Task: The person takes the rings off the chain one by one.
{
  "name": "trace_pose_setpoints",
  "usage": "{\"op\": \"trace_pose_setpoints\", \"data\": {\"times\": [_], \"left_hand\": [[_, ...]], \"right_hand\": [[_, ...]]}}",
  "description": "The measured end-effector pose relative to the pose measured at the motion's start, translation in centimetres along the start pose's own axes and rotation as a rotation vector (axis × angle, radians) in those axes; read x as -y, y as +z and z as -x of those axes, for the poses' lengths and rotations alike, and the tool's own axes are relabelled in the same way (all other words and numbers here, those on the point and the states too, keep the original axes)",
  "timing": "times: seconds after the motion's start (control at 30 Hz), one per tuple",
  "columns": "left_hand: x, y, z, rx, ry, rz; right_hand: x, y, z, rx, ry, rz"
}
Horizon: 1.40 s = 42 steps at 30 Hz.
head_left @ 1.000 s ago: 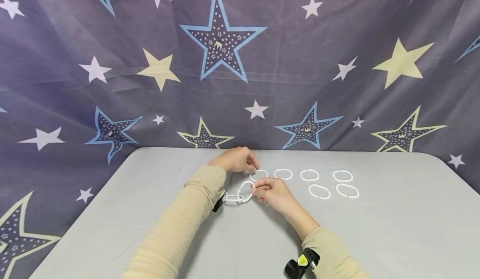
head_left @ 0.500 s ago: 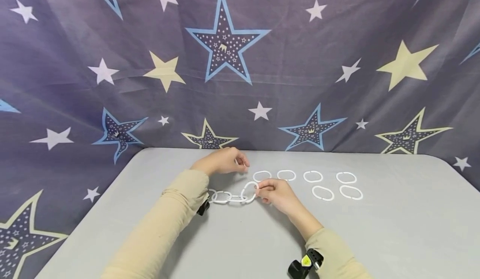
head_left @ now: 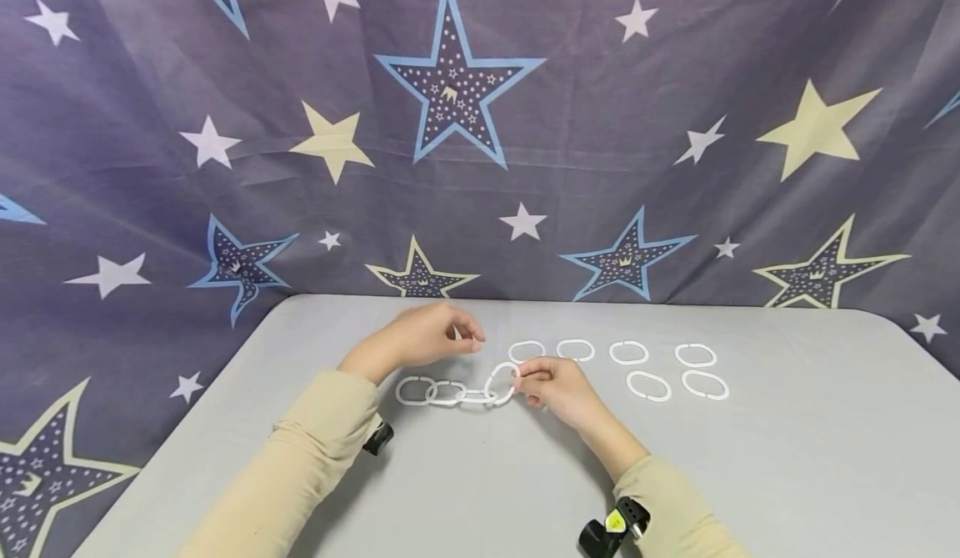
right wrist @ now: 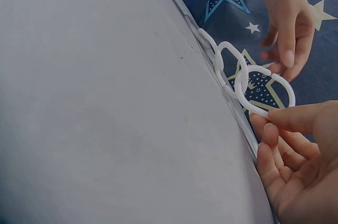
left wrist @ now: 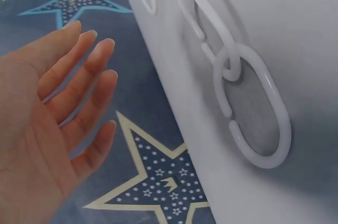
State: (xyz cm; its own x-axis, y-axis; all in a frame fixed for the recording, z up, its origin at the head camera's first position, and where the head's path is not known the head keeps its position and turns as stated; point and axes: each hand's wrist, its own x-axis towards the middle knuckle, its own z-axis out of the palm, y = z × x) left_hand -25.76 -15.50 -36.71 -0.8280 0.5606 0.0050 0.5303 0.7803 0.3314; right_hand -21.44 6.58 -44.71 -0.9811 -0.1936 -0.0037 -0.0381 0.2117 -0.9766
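Note:
A short chain of several white plastic links [head_left: 412,391] lies along the middle of the grey table. My right hand [head_left: 558,389] pinches its right end link [head_left: 501,384] between thumb and fingertips, holding that link tilted up. In the right wrist view the held link [right wrist: 291,89] has a small gap in its side. My left hand [head_left: 426,337] hovers behind the chain with nothing in it, its fingers loosely bent. In the left wrist view the left hand [left wrist: 79,97] is apart from the chain's near link [left wrist: 282,123], which is hooked through another link.
Loose white links lie in two rows to the right, among them a back-row link [head_left: 628,353] and a front-row link [head_left: 705,385]. The grey table [head_left: 480,491] ends at a star-printed curtain [head_left: 480,183] behind it.
My left hand has moved left, away from the loose link and the held link, uncovering the chain's left part. My right hand keeps its pinch on the end link.

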Motion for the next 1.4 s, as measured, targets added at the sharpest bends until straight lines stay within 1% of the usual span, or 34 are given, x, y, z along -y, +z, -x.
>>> {"op": "trace_pose_setpoints", "data": {"times": [0.13, 0.4, 0.67, 0.97, 1.17, 1.4], "left_hand": [[-0.8, 0.1, 1.1, -0.020, -0.014, -0.022], [-1.5, 1.3, 2.2, -0.012, -0.090, -0.029], [-1.8, 2.6, 3.3, 0.001, -0.098, 0.006], [-1.9, 3.5, 3.6, 0.019, -0.114, 0.015], [-2.3, 3.9, 3.7, 0.013, -0.115, 0.027], [-2.8, 4.1, 3.7, 0.002, -0.120, 0.034]], "right_hand": [[-0.1, 0.0, -0.1, 0.003, 0.000, -0.002], [-0.1, 0.0, -0.1, -0.003, 0.001, 0.002], [-0.1, 0.0, -0.1, -0.010, 0.007, 0.010], [-0.2, 0.0, -0.1, -0.011, 0.000, 0.005], [-0.1, 0.0, -0.1, -0.013, 0.004, 0.005], [-0.1, 0.0, -0.1, -0.013, 0.005, 0.000]]}}
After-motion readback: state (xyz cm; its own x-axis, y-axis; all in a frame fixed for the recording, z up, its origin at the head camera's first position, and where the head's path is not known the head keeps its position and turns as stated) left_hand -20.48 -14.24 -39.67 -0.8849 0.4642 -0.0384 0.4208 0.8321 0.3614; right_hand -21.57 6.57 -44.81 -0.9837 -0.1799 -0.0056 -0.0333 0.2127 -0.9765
